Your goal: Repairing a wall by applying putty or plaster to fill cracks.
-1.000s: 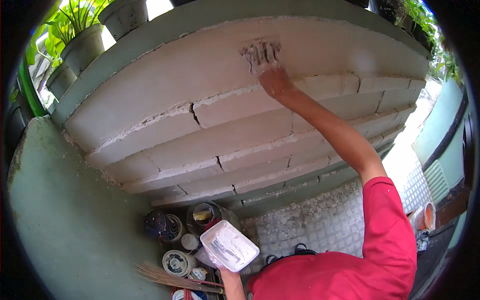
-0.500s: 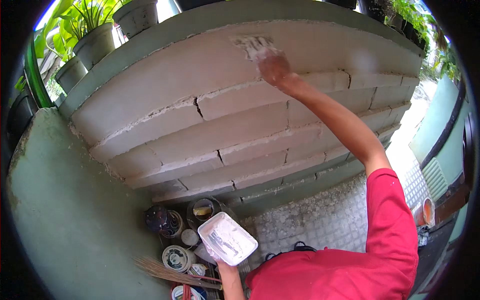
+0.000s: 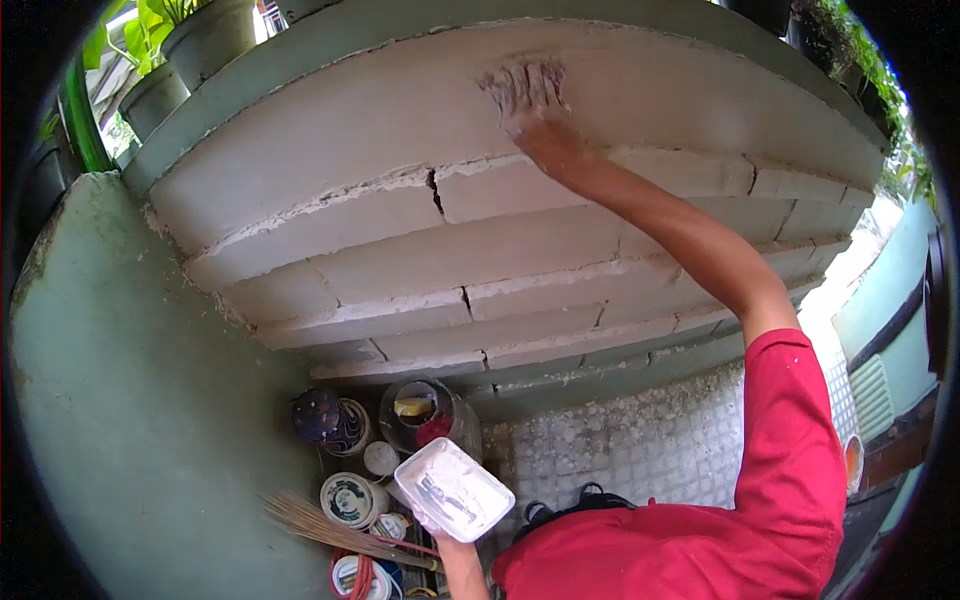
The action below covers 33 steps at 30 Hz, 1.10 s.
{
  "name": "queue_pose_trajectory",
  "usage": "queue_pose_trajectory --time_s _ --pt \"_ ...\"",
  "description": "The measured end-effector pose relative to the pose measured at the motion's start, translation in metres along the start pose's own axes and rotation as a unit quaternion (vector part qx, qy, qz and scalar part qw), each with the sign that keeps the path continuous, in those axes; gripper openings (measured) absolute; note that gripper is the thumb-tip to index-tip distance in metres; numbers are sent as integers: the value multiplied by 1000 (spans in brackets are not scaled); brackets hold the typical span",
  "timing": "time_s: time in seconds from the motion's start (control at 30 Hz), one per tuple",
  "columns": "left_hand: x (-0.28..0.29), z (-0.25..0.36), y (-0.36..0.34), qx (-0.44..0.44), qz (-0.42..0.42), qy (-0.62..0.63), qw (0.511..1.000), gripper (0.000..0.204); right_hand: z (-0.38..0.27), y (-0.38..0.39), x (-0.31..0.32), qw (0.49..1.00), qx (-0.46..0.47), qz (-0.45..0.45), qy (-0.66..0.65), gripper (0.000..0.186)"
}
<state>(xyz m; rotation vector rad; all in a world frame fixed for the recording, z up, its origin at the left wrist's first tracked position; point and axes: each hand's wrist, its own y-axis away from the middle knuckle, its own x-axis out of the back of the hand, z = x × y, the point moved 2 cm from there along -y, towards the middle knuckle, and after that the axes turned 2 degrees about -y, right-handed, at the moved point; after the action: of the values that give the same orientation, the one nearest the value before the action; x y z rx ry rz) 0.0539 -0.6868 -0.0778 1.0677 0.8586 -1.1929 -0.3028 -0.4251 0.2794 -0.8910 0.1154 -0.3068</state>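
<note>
One white tray held in half-hidden left hand — right hand, grip indistinct

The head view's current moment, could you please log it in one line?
left hand: holds white tray | right hand: raised at pale wall, grip unclear | lower left: straw broom

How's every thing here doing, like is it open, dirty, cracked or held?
White rectangular plastic tub: open, held, smeared with pale paste.
Bare left hand: gripping the tub.
Pale pink stepped wall: cracked, rough-edged.
Bare right hand: fingers spread, paste-coated, against the wall.
Brown straw broom: slanted, bristles fanned.
Grey tapered plant pots: upright.
</note>
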Motion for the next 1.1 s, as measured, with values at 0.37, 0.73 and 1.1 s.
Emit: queue_pose_trajectory --time_s 0.37,0.73,1.1 --pt "52 9 -10 12 -38 -44 998 70 39 61 46 921 -57 -178 -342 45" --pt "41 7 11 -59 166 -372 911 69 189 65 -32 857 -374 -204 -289 37" --pt "58 11 -12 -63 -93 -143 983 70 81 -21 19 841 -409 -105 -339 29"
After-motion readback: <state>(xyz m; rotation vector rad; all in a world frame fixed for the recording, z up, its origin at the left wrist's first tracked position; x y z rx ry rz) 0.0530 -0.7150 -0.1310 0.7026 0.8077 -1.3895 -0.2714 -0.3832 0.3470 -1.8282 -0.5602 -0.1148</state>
